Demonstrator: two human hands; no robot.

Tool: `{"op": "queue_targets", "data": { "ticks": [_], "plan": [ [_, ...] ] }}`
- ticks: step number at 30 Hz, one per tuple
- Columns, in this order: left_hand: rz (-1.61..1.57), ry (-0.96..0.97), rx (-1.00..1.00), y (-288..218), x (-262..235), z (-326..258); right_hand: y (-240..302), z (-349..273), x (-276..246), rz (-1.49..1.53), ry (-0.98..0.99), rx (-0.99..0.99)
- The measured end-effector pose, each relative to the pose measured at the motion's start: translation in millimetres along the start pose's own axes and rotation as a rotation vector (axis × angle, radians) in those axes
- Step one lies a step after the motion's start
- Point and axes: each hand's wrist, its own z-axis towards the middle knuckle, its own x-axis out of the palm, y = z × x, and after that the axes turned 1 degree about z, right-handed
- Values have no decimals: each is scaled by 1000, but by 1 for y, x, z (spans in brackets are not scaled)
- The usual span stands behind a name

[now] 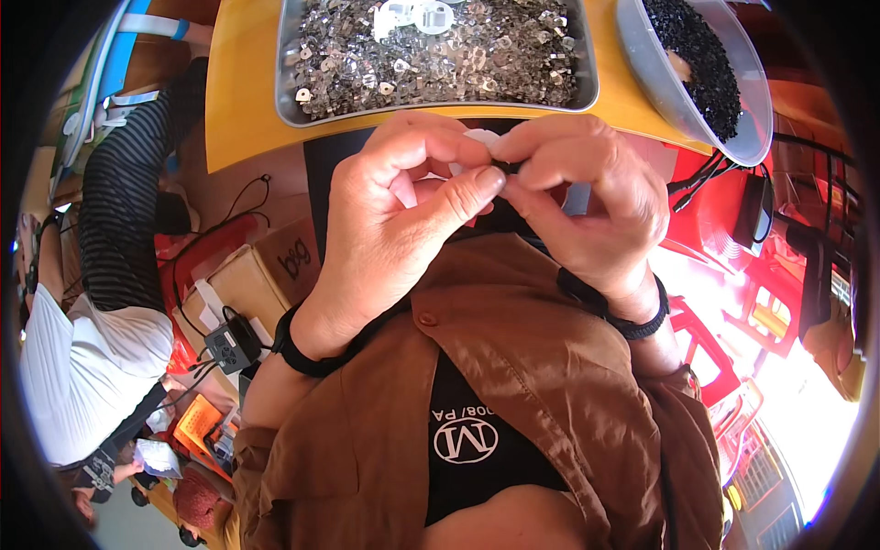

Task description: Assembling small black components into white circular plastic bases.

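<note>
Close together in front of my chest, both hands are closed at the fingertips. My left hand (403,206) pinches a small black piece (505,168) between thumb and finger. The fingertips of my right hand (591,197) press on the same piece from the other side. Something pale and whitish (483,137) shows between the fingers; its kind I cannot make out. Just beyond my hands, a metal tray (282,87) holds a heap of small shiny metal clips (431,78). Two pale round items lie on the heap's far part.
A clear plastic bowl (756,110) of small black parts (697,69) sits at the right end of the yellow table (243,101). Red stools (706,353) stand at right. On the left are a cardboard box (252,275), a black adapter (232,346) with cables, and another person (101,367).
</note>
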Motion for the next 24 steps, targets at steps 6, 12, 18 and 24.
{"op": "queue_targets", "data": {
  "ticks": [6,12,18,24],
  "plan": [
    [152,-53,163,2,-5,-3,3,-3,-7,148,-18,352],
    [303,-112,357,-3,0,0,5,-1,-1,83,75,192],
    [398,-123,438,-3,-2,0,4,-4,0,255,98,297],
    [314,-112,402,-3,-2,0,8,-3,0,583,92,586]
  ]
}}
